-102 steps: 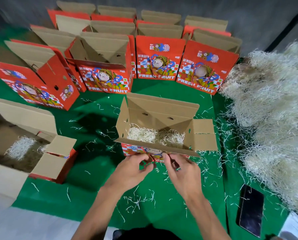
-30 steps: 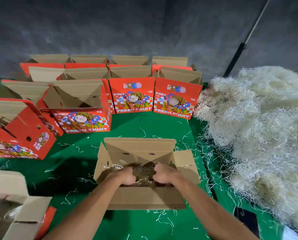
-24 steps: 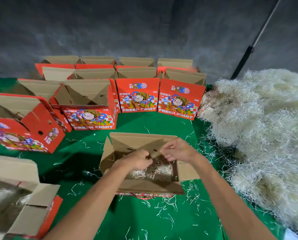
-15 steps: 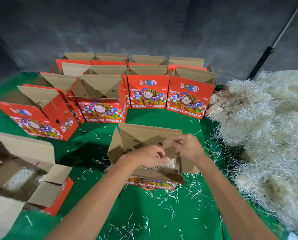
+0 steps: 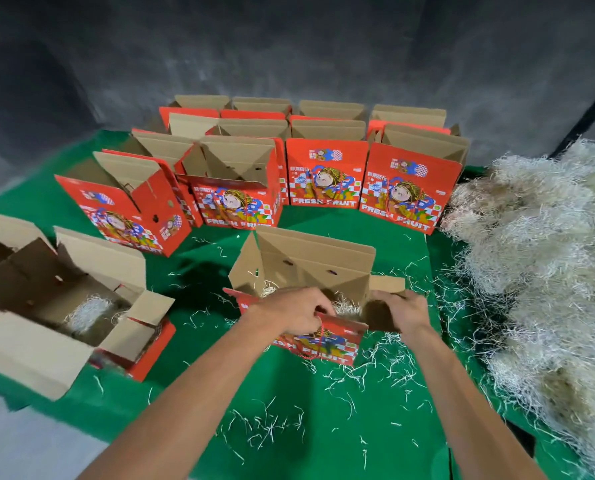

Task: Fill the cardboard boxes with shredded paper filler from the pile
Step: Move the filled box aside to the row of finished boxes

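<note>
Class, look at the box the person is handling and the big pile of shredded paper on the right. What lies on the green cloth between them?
In the head view, only loose shreds scattered on the green cloth lie between the box and the pile; nothing else stands there.

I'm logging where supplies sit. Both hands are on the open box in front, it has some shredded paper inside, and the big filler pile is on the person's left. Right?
Not quite. The head view shows the filler pile on the person's right. The rest holds: left hand and right hand are on the open box, with some shredded paper inside.
</note>
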`<state>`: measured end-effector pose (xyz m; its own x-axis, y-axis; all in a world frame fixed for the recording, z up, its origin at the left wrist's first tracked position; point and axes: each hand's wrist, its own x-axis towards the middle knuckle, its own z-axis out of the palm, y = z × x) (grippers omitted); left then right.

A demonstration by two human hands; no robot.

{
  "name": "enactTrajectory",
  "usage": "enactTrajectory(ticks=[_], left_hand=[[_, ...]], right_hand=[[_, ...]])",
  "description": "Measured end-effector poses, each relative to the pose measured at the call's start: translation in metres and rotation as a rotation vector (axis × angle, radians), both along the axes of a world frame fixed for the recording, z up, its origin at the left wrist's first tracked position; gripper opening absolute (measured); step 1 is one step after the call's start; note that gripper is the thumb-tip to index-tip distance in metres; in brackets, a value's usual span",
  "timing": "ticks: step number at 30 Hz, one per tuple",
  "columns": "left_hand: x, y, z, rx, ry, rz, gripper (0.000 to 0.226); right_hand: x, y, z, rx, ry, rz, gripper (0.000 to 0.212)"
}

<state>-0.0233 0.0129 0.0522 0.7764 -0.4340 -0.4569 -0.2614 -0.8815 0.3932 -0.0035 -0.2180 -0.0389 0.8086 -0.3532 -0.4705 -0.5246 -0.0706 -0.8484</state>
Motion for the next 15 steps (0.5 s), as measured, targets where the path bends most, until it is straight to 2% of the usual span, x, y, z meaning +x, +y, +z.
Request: enactTrajectory(ticks=[7,11,15], left_hand=[[0.010,0.035,0.003,0.045,-0.258,0.060,0.027],[0.023,0.074,0.000,0.060,-0.392,0.173,0.017],[0.033,0.127,-0.005,0.118,-0.529,0.209,0.019]], right_hand=[[0.020,0.050,0.001,-0.026,-0.123,0.012,0.016],[0.040,0.092,0.001,-0.079,-0.123,0.067,0.015],[0.056,0.146,-0.005,-0.126,-0.182,0.065,0.015]])
